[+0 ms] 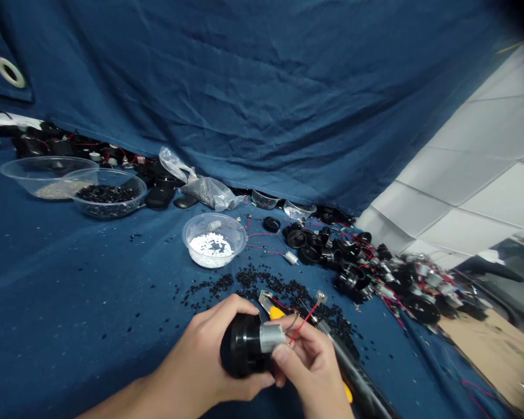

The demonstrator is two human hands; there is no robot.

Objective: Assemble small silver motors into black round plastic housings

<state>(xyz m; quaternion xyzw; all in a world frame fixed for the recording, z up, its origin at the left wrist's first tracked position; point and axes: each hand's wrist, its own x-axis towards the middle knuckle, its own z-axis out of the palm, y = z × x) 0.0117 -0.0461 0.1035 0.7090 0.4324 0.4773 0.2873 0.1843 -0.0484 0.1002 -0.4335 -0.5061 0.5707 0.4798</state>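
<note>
My left hand [207, 343] is wrapped round a black round plastic housing [245, 346] near the bottom middle of the head view. A small silver motor [271, 337] sticks out of the housing's right side. With its thumb and fingers, my right hand [308, 361] pinches the motor's outer end. A red wire [304, 322] runs up from that end to a small metal tab. Behind my right hand lie a yellow utility knife [276, 312] and a dark rod-like tool [358, 372], both partly hidden.
Small black pieces [253, 282] are scattered beyond my hands. A clear bowl [213, 265] holds white pieces; another bowl [109, 209] holds black ones. Black housings [314, 247] and a heap of wired motors [423, 279] lie right. A blue curtain [244, 105] hangs behind.
</note>
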